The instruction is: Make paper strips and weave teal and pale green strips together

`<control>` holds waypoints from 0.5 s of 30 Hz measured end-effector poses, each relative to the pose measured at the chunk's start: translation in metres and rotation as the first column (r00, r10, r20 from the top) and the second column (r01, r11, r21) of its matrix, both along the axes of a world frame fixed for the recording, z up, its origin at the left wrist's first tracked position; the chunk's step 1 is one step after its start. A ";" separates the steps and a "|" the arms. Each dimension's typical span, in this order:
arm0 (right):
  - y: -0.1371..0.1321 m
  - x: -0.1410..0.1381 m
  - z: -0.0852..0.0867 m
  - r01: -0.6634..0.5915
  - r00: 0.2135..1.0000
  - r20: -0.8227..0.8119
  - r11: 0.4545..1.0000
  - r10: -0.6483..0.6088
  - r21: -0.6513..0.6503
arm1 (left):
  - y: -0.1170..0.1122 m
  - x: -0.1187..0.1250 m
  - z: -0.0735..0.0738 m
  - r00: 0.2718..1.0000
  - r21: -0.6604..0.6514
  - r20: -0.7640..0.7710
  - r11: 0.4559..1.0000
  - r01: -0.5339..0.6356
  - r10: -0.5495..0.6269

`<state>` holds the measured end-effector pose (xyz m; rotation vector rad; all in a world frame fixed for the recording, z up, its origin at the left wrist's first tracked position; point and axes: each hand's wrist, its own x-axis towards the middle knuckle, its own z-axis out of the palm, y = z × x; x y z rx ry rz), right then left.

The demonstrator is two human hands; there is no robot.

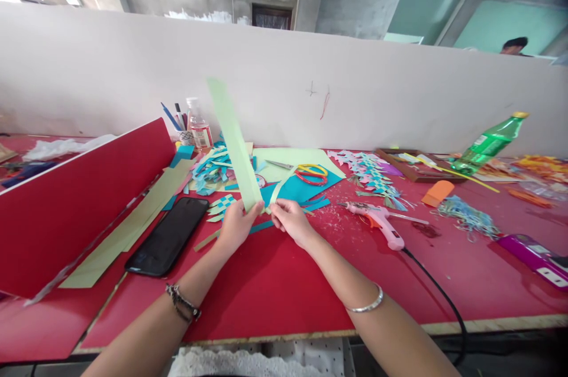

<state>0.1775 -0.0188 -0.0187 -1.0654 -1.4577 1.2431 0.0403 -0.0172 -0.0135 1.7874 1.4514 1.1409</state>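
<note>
A long pale green paper strip (235, 140) rises from my left hand (238, 224), whose thumb and fingers are closed on its lower end. My right hand (290, 220) pinches a narrow pale green strip (280, 187) that curves upward. Both hands are close together over the red table, and how the two strips join between the fingertips is hidden. Just behind them lie scissors (312, 174) with red and yellow handles on a blue paper sheet (290, 189). Beside my left hand is a woven blue and green paper piece (220, 206).
A black phone (167, 238) and pale paper strips (133, 223) lie left, beside a red upright board (84, 205). On the right are a pink glue gun (377, 220) with a cord, woven paper pieces (370, 173), a tilted green bottle (490, 143) and a purple device (535, 258).
</note>
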 end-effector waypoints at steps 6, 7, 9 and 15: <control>0.002 0.001 -0.001 0.037 0.999 -0.028 0.999 -0.038 -0.027 | -0.001 -0.001 0.005 0.999 -0.010 0.043 1.000 -0.028 0.029; 0.002 0.001 -0.001 0.041 0.999 -0.028 0.999 -0.042 -0.030 | -0.002 -0.001 0.004 0.998 -0.004 0.056 1.000 -0.013 0.013; 0.003 0.001 -0.002 0.043 0.999 -0.024 0.999 -0.044 -0.031 | -0.002 0.001 0.004 0.996 0.017 0.091 1.000 0.009 -0.011; 0.003 0.000 -0.003 0.026 0.999 -0.027 1.000 -0.026 0.004 | -0.009 -0.009 0.027 0.990 0.008 0.142 1.000 0.017 -0.018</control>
